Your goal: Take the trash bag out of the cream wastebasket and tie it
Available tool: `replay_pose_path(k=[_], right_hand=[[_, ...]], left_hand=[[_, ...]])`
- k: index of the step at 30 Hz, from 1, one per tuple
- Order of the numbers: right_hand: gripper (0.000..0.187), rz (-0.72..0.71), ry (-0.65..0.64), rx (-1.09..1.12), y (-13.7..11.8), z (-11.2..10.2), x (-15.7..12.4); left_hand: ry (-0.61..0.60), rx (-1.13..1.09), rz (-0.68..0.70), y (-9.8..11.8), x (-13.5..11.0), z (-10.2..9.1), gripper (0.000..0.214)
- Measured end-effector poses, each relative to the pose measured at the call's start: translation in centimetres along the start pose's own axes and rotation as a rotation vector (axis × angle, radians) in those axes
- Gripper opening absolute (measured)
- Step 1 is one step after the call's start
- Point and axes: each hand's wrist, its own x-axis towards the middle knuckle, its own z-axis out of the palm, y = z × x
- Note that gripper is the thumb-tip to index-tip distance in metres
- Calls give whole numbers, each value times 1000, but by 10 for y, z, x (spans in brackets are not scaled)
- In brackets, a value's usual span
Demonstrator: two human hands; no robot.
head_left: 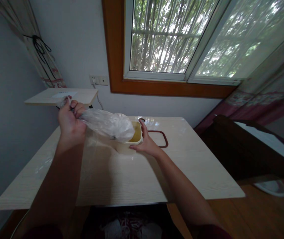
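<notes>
My left hand (70, 119) is raised over the table, fingers closed round the gathered neck of a clear plastic bag (109, 125). The bag hangs tilted to the right, its bulging end over a cream rectangular container (137, 138) that shows yellowish contents. On the container's right side my right hand (145, 143) grips the rim, thumb and fingers pressed against its wall. A clear lid with a dark red rim (159, 135) lies on the table just right of that hand.
The light wooden table (137, 176) stands under a window (171, 39). A small wall shelf (59, 96) sits at the left beside a socket (99, 80). Dark furniture (246, 146) and curtains are at the right, wooden floor below.
</notes>
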Motion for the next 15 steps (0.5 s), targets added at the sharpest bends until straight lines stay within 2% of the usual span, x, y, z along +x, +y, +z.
replay_pose_path(k=[4,15], right_hand=[[134,-19,31,13,1,-5,-4],[134,-14,154,-56,10,-22,-14]], left_hand=[[115,-119,16,10,-1,1,27],[78,-17,7,18,4,-15,28]])
